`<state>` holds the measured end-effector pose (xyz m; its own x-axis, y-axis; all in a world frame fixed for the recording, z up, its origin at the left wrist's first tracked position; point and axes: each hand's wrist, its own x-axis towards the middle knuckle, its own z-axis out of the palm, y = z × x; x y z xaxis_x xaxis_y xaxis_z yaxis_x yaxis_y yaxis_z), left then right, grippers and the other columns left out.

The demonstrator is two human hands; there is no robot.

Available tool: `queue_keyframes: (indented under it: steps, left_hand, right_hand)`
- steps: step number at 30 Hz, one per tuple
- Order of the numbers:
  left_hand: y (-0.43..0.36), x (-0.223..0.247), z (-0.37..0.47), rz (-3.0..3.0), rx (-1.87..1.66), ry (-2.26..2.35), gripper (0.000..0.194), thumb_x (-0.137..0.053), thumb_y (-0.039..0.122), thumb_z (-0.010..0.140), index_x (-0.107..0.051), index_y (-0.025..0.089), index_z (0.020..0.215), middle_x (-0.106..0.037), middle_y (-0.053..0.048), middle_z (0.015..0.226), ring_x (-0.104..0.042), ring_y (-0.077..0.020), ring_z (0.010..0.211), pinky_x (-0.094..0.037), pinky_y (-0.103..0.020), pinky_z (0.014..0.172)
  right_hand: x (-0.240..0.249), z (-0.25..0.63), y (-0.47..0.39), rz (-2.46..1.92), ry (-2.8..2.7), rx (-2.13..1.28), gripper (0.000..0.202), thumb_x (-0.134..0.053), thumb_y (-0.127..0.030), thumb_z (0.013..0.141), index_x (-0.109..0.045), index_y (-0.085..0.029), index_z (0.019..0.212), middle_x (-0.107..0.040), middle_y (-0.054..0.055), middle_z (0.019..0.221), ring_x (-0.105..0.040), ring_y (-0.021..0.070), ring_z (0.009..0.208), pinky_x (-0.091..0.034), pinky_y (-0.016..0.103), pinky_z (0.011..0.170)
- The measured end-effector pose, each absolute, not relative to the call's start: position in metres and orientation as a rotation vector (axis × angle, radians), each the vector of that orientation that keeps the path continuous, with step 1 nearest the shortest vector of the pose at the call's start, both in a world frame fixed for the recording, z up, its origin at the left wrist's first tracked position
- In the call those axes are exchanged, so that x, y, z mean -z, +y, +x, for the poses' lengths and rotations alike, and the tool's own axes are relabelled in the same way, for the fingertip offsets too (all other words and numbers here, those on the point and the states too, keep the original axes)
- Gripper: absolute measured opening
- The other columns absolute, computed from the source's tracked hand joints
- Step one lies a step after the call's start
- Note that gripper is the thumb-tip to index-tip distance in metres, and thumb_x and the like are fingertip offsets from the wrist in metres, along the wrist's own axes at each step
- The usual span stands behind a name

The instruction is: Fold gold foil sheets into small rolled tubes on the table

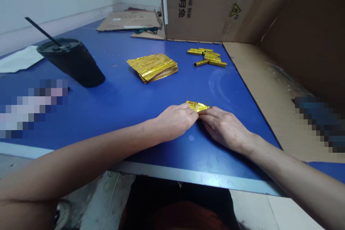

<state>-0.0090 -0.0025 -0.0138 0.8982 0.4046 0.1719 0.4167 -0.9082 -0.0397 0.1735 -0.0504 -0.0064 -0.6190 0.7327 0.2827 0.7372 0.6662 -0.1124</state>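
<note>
The left hand (178, 122) and right hand (228, 127) meet with fingers bunched, both clamped on the near part of a gold foil sheet (202, 107), its bare part showing just beyond the fingertips; the thumbs' hold underneath is hidden. Beyond the grip, a stack of gold sheets (153, 65) lies leftward and gold rolls (211, 54) lie farther out.

We are looking forward and down through one head-worn camera.
We are viewing from above the lap (179, 205), with the near edge of the table (115, 115) crossing low in the frame. We are watching the left hand (179, 122) and right hand (228, 129) from close by, just right of centre, while facing the stack (153, 66) farther out and the carton (207, 14) behind it.
</note>
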Motion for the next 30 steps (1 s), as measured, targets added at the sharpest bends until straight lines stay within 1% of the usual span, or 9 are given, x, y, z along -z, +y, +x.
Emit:
queue_keyframes:
  steps: [3,7,9,13,15,19,24,27,30]
  left_hand:
    - [-0.002,0.012,-0.008,-2.973,0.284,-0.629,0.022,-0.041,0.011,0.083,-0.057,0.01,0.097,-0.061,-0.01,0.097,-0.053,-0.0189,0.097,-0.042,-0.029,0.084]
    - [0.0,0.01,-0.005,-3.005,0.406,-0.727,0.02,-0.04,0.01,0.083,-0.059,0.013,0.09,-0.062,-0.006,0.085,-0.055,-0.0161,0.083,-0.044,-0.026,0.076]
    - [0.002,0.01,-0.004,-3.051,0.491,-0.825,0.02,-0.04,0.01,0.082,-0.059,0.014,0.088,-0.062,-0.004,0.081,-0.055,-0.0149,0.079,-0.044,-0.025,0.073]
    - [0.008,0.009,-0.002,-3.139,0.596,-1.027,0.019,-0.043,0.011,0.081,-0.061,0.016,0.087,-0.063,-0.003,0.08,-0.055,-0.015,0.079,-0.044,-0.026,0.073]
    - [0.01,0.007,-0.002,-3.167,0.628,-1.143,0.019,-0.045,0.013,0.081,-0.062,0.017,0.089,-0.064,-0.002,0.081,-0.056,-0.0154,0.079,-0.043,-0.028,0.073]
    - [0.014,0.001,0.001,-3.247,0.585,-1.315,0.019,-0.047,0.014,0.079,-0.063,0.019,0.089,-0.065,-0.001,0.084,-0.058,-0.0144,0.077,-0.043,-0.028,0.073]
    - [0.018,-0.002,0.003,-3.266,0.51,-1.4,0.016,-0.049,0.015,0.077,-0.062,0.016,0.086,-0.061,-0.003,0.082,-0.057,-0.0129,0.072,-0.043,-0.026,0.069]
    - [0.021,-0.001,0.004,-3.226,0.515,-1.431,0.016,-0.05,0.018,0.077,-0.061,0.015,0.088,-0.059,-0.004,0.082,-0.056,-0.0129,0.072,-0.043,-0.025,0.069]
    - [0.025,0.0,0.007,-3.174,0.426,-1.392,0.017,-0.05,0.02,0.077,-0.062,0.016,0.088,-0.058,-0.005,0.083,-0.056,-0.0147,0.075,-0.043,-0.026,0.07]
  right_hand:
    - [0.009,0.173,-0.048,-1.215,-2.509,0.005,0.022,-0.039,-0.009,0.081,-0.059,-0.014,0.088,-0.064,0.01,0.09,-0.056,0.0191,0.081,-0.047,0.034,0.076]
    - [0.01,0.175,-0.044,-1.263,-2.389,-0.125,0.019,-0.041,-0.009,0.08,-0.057,-0.015,0.088,-0.063,0.008,0.082,-0.056,0.0183,0.076,-0.047,0.033,0.071]
    - [0.009,0.177,-0.043,-1.261,-2.354,-0.204,0.018,-0.042,-0.01,0.08,-0.058,-0.015,0.088,-0.063,0.008,0.082,-0.056,0.0182,0.077,-0.046,0.032,0.071]
    - [0.005,0.179,-0.042,-1.232,-2.321,-0.333,0.021,-0.046,-0.011,0.08,-0.061,-0.016,0.094,-0.063,0.007,0.085,-0.056,0.0178,0.08,-0.045,0.032,0.075]
    - [0.005,0.18,-0.041,-1.247,-2.253,-0.407,0.023,-0.045,-0.012,0.082,-0.063,-0.018,0.096,-0.062,0.005,0.083,-0.056,0.016,0.077,-0.045,0.031,0.073]
    - [0.005,0.181,-0.038,-1.325,-2.139,-0.499,0.024,-0.045,-0.017,0.083,-0.065,-0.02,0.095,-0.061,0.003,0.075,-0.057,0.0137,0.07,-0.046,0.027,0.067]
    - [0.004,0.178,-0.036,-1.489,-1.997,-0.566,0.02,-0.048,-0.018,0.08,-0.064,-0.018,0.092,-0.067,0.003,0.083,-0.061,0.0151,0.074,-0.046,0.028,0.068]
    - [0.003,0.176,-0.034,-1.556,-1.957,-0.569,0.015,-0.049,-0.019,0.078,-0.063,-0.017,0.084,-0.067,0.001,0.075,-0.06,0.0145,0.066,-0.045,0.027,0.064]
    - [0.003,0.176,-0.033,-1.572,-1.953,-0.56,0.014,-0.049,-0.019,0.077,-0.062,-0.017,0.079,-0.066,0.001,0.07,-0.059,0.0143,0.062,-0.044,0.027,0.06]
